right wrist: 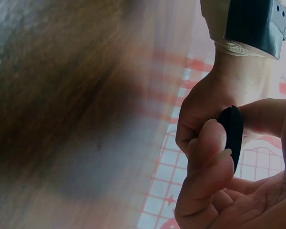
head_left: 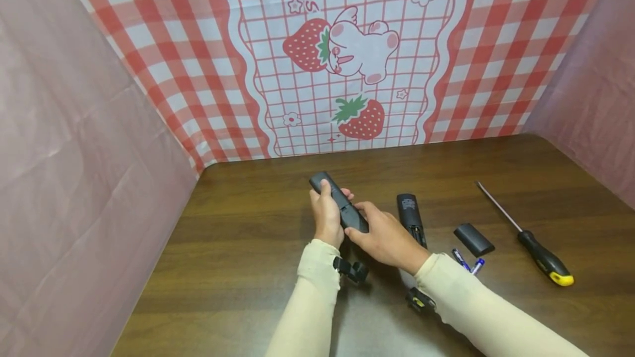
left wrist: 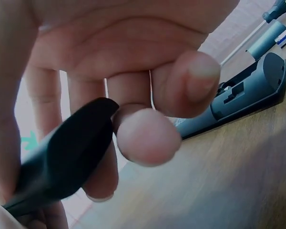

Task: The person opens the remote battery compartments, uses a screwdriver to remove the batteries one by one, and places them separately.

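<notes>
A black remote control [head_left: 338,194] is held tilted above the table, its back facing up and a seam crossing it near the lower end. My left hand [head_left: 326,216] grips its upper part, thumb lying along the back. At the lower end, my right hand [head_left: 389,238] pinches the remote between thumb and fingers; the right wrist view shows the dark end [right wrist: 235,136] between them. Just right of my hands lies a second remote [head_left: 409,209] with its battery compartment uncovered, partly hidden by my right hand.
A loose battery cover [head_left: 474,239] lies right of the second remote, with blue batteries [head_left: 460,259] close below it, near my right sleeve. Farther right is a screwdriver [head_left: 543,255] with a black and yellow handle. A checked strawberry cloth [head_left: 362,120] hangs behind the wooden table [head_left: 238,230].
</notes>
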The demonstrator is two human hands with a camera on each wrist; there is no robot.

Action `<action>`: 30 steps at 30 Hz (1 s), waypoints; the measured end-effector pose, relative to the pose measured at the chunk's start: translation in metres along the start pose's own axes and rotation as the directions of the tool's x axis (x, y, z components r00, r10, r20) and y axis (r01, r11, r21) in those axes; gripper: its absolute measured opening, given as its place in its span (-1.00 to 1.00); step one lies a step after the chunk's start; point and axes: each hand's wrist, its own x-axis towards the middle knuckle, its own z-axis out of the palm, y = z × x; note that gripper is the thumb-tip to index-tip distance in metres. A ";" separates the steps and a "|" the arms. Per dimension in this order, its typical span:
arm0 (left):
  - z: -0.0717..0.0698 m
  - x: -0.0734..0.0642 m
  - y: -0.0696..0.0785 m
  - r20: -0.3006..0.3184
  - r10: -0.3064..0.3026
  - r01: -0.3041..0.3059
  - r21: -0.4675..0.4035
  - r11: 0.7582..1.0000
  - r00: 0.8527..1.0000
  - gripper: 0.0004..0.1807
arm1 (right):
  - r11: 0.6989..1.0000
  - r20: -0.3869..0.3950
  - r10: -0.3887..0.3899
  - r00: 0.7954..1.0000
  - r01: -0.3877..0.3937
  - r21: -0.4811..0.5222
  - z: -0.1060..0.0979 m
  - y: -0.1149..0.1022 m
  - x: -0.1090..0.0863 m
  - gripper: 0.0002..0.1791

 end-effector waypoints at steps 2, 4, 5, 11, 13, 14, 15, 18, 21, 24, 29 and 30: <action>0.000 0.000 0.000 -0.002 0.002 -0.002 0.000 1.000 1.000 -0.71 | 1.000 -0.003 -0.007 1.000 0.007 -0.008 0.000 0.001 0.000 -0.28; -0.001 0.001 0.000 -0.004 0.005 -0.005 -0.006 1.000 1.000 -0.71 | 1.000 -0.013 -0.015 1.000 0.014 -0.015 0.001 0.001 0.000 -0.27; -0.001 0.001 0.000 -0.008 0.006 -0.007 -0.014 1.000 1.000 -0.72 | 1.000 -0.017 -0.021 1.000 0.021 -0.022 0.001 0.001 -0.001 -0.26; -0.003 0.002 0.001 -0.025 0.008 -0.009 -0.038 0.999 1.000 -0.74 | 0.997 -0.050 -0.019 0.999 0.015 -0.079 0.003 0.001 -0.002 -0.26; -0.004 0.002 0.002 -0.025 0.008 -0.009 -0.036 0.999 1.000 -0.74 | 0.996 -0.065 -0.013 0.998 0.007 -0.090 0.003 0.001 -0.002 -0.27; -0.004 0.002 0.002 -0.025 0.007 -0.008 -0.036 0.999 1.000 -0.73 | 0.996 -0.072 -0.014 0.997 0.007 -0.094 0.003 0.001 -0.001 -0.27; -0.004 0.001 0.002 -0.024 0.009 -0.010 -0.032 0.999 1.000 -0.73 | 0.995 -0.077 -0.016 0.997 0.008 -0.097 0.003 0.001 -0.001 -0.28; -0.004 0.001 0.003 -0.025 0.010 -0.011 -0.032 0.999 1.000 -0.73 | 0.994 -0.082 -0.022 0.996 0.013 -0.109 0.003 0.001 -0.001 -0.29; -0.004 0.002 0.002 -0.021 0.016 -0.017 -0.031 0.999 1.000 -0.71 | 0.992 -0.082 -0.025 0.996 0.015 -0.122 0.003 0.001 0.000 -0.31; -0.005 0.003 0.002 -0.023 0.023 -0.024 -0.022 0.999 0.999 -0.70 | 0.991 -0.079 -0.027 0.997 0.016 -0.132 0.003 0.001 0.000 -0.31; -0.007 0.005 0.002 -0.025 0.027 -0.027 -0.001 1.000 0.999 -0.70 | 0.991 -0.074 -0.030 0.997 0.019 -0.135 0.003 0.001 0.001 -0.32; -0.007 0.005 0.002 -0.025 0.028 -0.028 0.000 1.000 0.999 -0.70 | 0.991 -0.074 -0.031 0.997 0.021 -0.135 0.003 0.002 0.001 -0.32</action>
